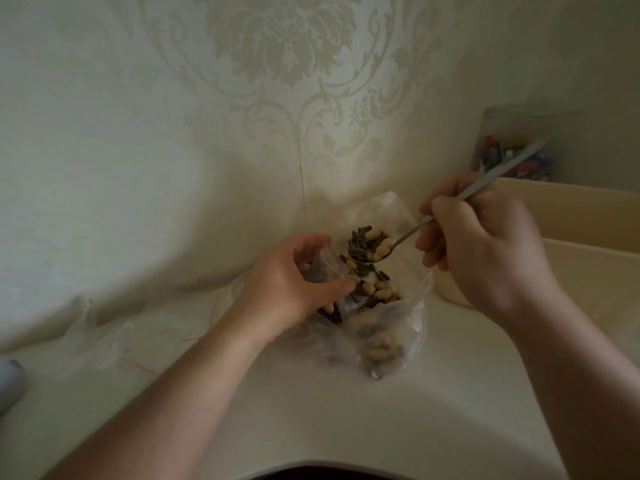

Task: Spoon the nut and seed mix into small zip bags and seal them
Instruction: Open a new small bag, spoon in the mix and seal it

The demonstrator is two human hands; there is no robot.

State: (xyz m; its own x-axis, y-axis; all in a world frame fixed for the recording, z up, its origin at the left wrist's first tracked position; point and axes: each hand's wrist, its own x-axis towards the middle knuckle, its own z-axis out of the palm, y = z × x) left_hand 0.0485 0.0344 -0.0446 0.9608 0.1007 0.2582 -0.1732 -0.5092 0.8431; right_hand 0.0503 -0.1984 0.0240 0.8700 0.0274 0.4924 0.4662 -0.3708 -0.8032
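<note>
My left hand grips a small clear zip bag with its mouth open, some seeds inside. My right hand holds a metal spoon by the handle; its bowl, heaped with peanuts and striped seeds, hovers just right of the small bag's mouth. Under both lies a large clear plastic bag spread open, holding the nut and seed mix.
A cream table meets a patterned wall. At the right stands a beige box, with a clear cup of coloured items behind it. Crumpled clear plastic lies at the left, a grey object at the left edge.
</note>
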